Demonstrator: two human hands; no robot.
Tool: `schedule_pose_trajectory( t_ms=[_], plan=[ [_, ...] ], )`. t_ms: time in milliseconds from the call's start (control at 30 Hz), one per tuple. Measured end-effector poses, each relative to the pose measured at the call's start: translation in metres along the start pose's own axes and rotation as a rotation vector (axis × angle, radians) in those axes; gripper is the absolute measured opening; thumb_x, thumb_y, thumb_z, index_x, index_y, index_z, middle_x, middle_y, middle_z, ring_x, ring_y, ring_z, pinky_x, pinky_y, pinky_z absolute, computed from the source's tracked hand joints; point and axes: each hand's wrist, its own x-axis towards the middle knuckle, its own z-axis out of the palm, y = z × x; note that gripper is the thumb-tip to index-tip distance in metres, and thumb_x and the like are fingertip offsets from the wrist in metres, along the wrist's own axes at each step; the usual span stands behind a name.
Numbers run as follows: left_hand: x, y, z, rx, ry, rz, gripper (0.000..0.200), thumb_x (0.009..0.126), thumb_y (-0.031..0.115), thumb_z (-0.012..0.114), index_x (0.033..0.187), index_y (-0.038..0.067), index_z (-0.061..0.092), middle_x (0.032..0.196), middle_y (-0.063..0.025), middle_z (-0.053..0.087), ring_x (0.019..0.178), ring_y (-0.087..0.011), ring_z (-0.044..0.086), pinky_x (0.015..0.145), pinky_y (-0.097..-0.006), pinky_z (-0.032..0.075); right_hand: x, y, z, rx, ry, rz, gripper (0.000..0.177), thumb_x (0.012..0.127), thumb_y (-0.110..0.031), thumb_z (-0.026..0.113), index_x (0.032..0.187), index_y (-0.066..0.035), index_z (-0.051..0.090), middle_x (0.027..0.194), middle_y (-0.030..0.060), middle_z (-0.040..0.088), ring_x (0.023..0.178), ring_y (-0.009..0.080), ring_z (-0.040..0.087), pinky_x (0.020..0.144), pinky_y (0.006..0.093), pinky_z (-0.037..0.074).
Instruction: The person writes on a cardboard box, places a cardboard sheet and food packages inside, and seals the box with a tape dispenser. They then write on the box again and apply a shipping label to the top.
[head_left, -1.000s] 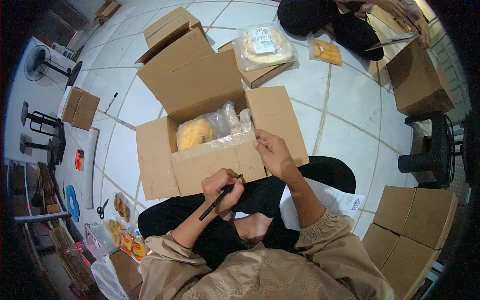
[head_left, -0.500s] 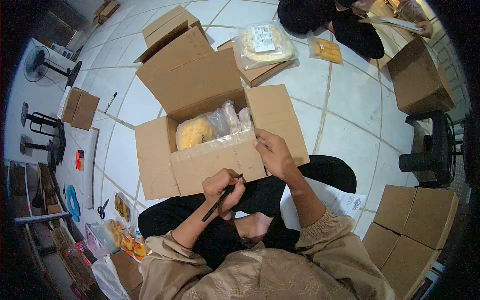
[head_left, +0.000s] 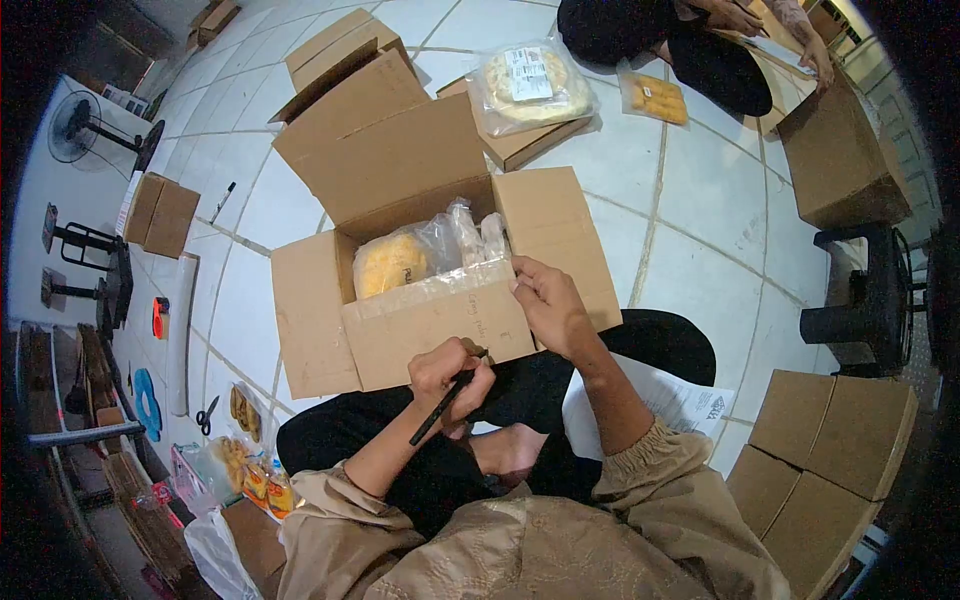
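An open cardboard box (head_left: 420, 335) stands before my crossed legs, its flaps folded outward. Inside it lie a clear bag of yellow food (head_left: 390, 264) and clear-wrapped pale pieces (head_left: 466, 232). My left hand (head_left: 450, 382) grips a black marker (head_left: 436, 412), its tip against the near flap, beside small handwriting. At that flap's right corner, my right hand (head_left: 548, 308) pinches the edge between thumb and fingers. A printed paper sheet (head_left: 680, 400) rests partly under my right forearm.
Beyond the box, a bagged round flat food (head_left: 535, 90) rests on a flat carton (head_left: 515, 150), near a yellow food pack (head_left: 655, 98). Another person (head_left: 690, 50) sits at the top right. Scissors (head_left: 207, 415) and a tape roll (head_left: 147, 400) lie left; stacked boxes (head_left: 830, 450) stand right.
My left hand and the marker have shifted very slightly right and down along the flap. The other person's hands have moved, and the sheet there sits lower.
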Motion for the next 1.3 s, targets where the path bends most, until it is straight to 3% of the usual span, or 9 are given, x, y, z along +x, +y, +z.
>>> schedule_pose_trajectory(
  t_ms=[267,400,633,700,833,900,1133,1200,1300],
  plan=[
    [0.002,0.002,0.000,0.038,0.002,0.012,0.019,0.064,0.000,0.066,0.062,0.003,0.047,0.062,-0.0078,0.056,0.050,-0.0185,0.056,0.048,-0.0262,0.044,-0.001,-0.004,-0.003,-0.008,-0.009,0.013,0.031,0.085,-0.017,0.050,0.112,-0.003,0.056,0.088,0.0194,0.064,0.085,0.0354,0.061,0.075,0.0416,0.047],
    [0.008,-0.001,-0.009,-0.439,0.048,-0.424,0.017,0.069,-0.006,0.060,0.063,0.002,0.047,0.064,-0.0026,0.053,0.058,-0.0067,0.047,0.052,-0.0209,0.038,0.002,0.005,0.002,0.041,-0.003,-0.005,0.031,0.085,-0.017,0.051,0.112,-0.003,0.055,0.087,0.0188,0.064,0.084,0.0349,0.062,0.074,0.0411,0.047],
    [0.031,-0.020,-0.015,-0.238,0.177,-0.254,0.015,0.071,-0.002,0.062,0.064,0.000,0.050,0.062,-0.0040,0.054,0.056,-0.0077,0.049,0.052,-0.0213,0.040,0.003,0.009,0.003,0.059,-0.020,0.033,0.032,0.084,-0.016,0.051,0.113,-0.003,0.056,0.088,0.0194,0.064,0.084,0.0340,0.062,0.075,0.0395,0.047],
    [0.030,-0.024,-0.011,-0.157,0.186,-0.224,0.013,0.071,0.003,0.065,0.066,-0.001,0.054,0.061,-0.0066,0.058,0.053,-0.0088,0.053,0.050,-0.0228,0.042,0.004,0.011,0.003,0.050,-0.043,-0.001,0.030,0.089,-0.002,0.045,0.117,0.006,0.051,0.090,0.0099,0.065,0.080,0.0102,0.058,0.073,0.0237,0.046],
    [0.033,-0.019,-0.009,-0.168,0.190,-0.199,0.013,0.072,0.004,0.066,0.067,-0.001,0.056,0.061,-0.0072,0.059,0.054,-0.0093,0.055,0.050,-0.0229,0.043,0.005,0.014,0.004,0.026,-0.054,-0.008,0.030,0.089,-0.001,0.045,0.118,0.006,0.050,0.092,0.0102,0.065,0.081,0.0103,0.059,0.074,0.0240,0.046],
    [0.035,-0.015,-0.010,-0.123,0.133,-0.262,0.012,0.073,0.005,0.067,0.067,0.000,0.057,0.061,-0.0072,0.059,0.054,-0.0098,0.055,0.051,-0.0229,0.043,0.007,0.021,0.008,0.101,0.008,-0.061,0.032,0.084,-0.015,0.051,0.113,-0.001,0.055,0.087,0.0213,0.064,0.083,0.0346,0.062,0.073,0.0395,0.047],
    [0.036,-0.013,-0.009,-0.104,0.123,-0.247,0.013,0.074,0.006,0.067,0.067,0.000,0.057,0.060,-0.0073,0.058,0.053,-0.0105,0.054,0.049,-0.0234,0.043,0.001,-0.002,-0.002,0.039,-0.028,0.021,0.032,0.084,-0.014,0.051,0.112,-0.001,0.055,0.085,0.0219,0.063,0.080,0.0351,0.063,0.071,0.0398,0.047],
    [0.036,-0.014,-0.010,-0.064,0.100,-0.232,0.013,0.073,0.007,0.067,0.067,0.001,0.057,0.060,-0.0074,0.058,0.053,-0.0109,0.054,0.049,-0.0239,0.043,0.000,-0.008,-0.005,-0.029,-0.095,0.025,0.030,0.089,-0.003,0.045,0.117,0.006,0.051,0.087,0.0089,0.065,0.077,0.0091,0.058,0.071,0.0238,0.046],
    [0.035,-0.014,-0.010,-0.006,0.135,-0.191,0.014,0.072,0.007,0.067,0.066,0.001,0.057,0.060,-0.0073,0.058,0.052,-0.0116,0.054,0.049,-0.0244,0.043,0.002,0.005,0.000,-0.004,-0.051,-0.020,0.030,0.089,-0.003,0.046,0.117,0.006,0.051,0.088,0.0098,0.065,0.077,0.0100,0.059,0.071,0.0246,0.046]
  ],
)
